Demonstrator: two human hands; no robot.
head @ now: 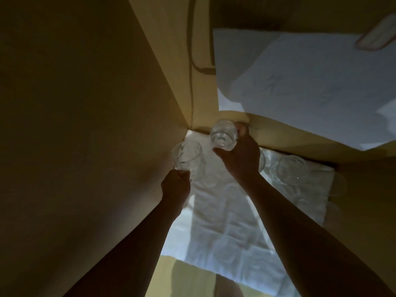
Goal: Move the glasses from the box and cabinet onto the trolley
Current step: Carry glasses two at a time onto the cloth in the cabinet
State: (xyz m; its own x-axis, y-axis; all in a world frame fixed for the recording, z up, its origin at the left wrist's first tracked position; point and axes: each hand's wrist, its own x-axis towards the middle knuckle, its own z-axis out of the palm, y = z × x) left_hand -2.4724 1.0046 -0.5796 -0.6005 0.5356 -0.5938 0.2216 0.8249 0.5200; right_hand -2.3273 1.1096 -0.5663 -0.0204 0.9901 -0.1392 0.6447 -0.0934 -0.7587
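Deep inside the box [85, 103], each hand grips a glass beside white paper [225, 221].

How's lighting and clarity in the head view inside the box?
Head view: dim overall, the left hand and right hand near silhouette; the white paper lining reads brightest, crossed by arm shadows; clear glasses barely stand out; wide-angle stretch at edges.

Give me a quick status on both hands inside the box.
Left hand grips clear glass tumbler; right hand grips second clear tumbler. More glasses on white paper lining. Brown cardboard box wall close on left.
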